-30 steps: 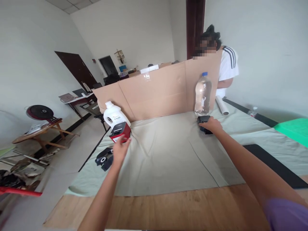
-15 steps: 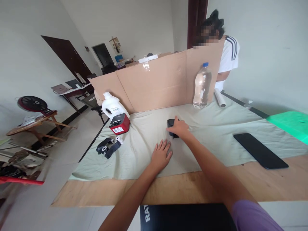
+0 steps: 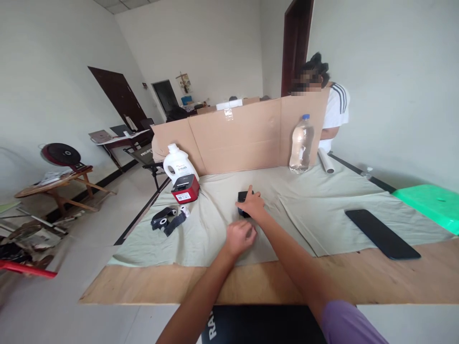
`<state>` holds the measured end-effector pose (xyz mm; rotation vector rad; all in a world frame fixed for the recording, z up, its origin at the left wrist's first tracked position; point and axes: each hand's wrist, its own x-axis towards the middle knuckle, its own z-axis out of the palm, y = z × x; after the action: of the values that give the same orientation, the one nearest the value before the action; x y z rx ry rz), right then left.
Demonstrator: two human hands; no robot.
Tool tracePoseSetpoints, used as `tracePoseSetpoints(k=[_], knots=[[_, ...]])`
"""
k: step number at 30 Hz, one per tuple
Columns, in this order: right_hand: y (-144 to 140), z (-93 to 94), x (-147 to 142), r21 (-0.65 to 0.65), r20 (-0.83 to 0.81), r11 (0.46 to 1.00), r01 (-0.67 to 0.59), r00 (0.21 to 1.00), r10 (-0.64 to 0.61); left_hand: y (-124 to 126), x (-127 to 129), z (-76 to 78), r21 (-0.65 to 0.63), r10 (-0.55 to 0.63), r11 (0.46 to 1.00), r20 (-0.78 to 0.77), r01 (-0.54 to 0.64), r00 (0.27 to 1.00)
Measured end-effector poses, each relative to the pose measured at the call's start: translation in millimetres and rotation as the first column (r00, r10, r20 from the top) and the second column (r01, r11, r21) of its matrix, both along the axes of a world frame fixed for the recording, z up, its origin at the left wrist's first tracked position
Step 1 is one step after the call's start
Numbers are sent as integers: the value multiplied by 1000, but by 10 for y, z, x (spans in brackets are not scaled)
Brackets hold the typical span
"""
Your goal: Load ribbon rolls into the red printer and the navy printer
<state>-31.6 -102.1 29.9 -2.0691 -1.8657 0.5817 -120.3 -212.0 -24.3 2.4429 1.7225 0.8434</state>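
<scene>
A makeshift workroom: a plywood counter (image 3: pixel 251 282) under a cloth (image 3: pixel 322 210), a cardboard divider (image 3: pixel 236 138) behind it, cluttered desks (image 3: pixel 114 141) beyond the divider, bare white walls.

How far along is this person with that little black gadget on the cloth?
Done: the small black device sits central on the cloth, moved from beside the bottle. In hand: the right hand lies over it, the left hand curled close by. Left: the red printer and black rolls lie untouched at the cloth's left edge.
</scene>
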Motion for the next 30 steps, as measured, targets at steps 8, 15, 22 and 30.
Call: tracePoseSetpoints(k=[8,15,22,30], knots=[[94,-217,492,184,-330,983,8,942,54,1008,-466,260,-493,433,852,477,-176,765],[17,-579,481,290,-302,954,72,953,19,1348,-522,189,-683,459,731,493,2,739],[25,-655,467,346,-251,937,53,967,38,1333,-631,227,-737,481,670,522,88,704],[18,-614,467,315,-243,947,55,970,24,1354,-557,265,-745,512,665,498,44,700]])
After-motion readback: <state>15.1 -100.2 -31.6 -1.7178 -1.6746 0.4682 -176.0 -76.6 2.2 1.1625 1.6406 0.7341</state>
